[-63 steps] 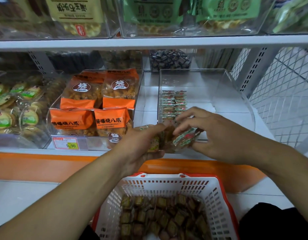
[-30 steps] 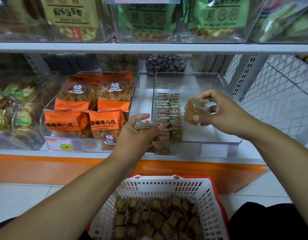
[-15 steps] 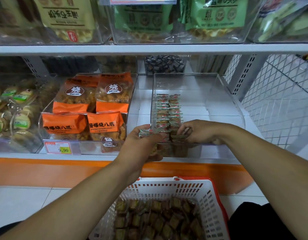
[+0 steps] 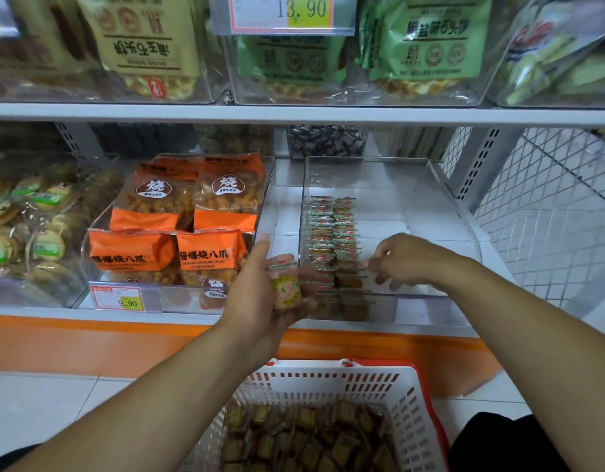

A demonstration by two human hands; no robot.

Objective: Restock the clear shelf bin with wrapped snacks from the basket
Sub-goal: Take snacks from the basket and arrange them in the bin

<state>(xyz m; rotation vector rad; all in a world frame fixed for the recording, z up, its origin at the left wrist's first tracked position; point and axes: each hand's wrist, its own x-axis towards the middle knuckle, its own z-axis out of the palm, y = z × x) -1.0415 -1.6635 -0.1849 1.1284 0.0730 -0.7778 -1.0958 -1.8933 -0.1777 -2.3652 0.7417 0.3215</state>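
Note:
The clear shelf bin (image 4: 430,185) stands on the middle shelf and holds two rows of small wrapped snacks (image 4: 331,229) along its left side. My left hand (image 4: 260,294) is in front of the bin's left corner and holds a few wrapped snacks (image 4: 286,287) in its curled fingers. My right hand (image 4: 406,260) reaches over the bin's front wall, with fingertips at the near end of the rows. It is blurred and appears to hold nothing. The white basket (image 4: 328,379) with a red rim sits below, filled with several brown wrapped snacks (image 4: 311,437).
Orange snack bags (image 4: 192,216) fill the bin to the left. Wrapped round cakes (image 4: 28,226) lie further left. An upper shelf (image 4: 294,114) with bagged goods hangs overhead. A white wire mesh panel (image 4: 549,206) closes the right side.
My right hand carried a snack from my left hand into the bin, set it at the near end of the rows, and now draws back a little. My left hand has stayed put.

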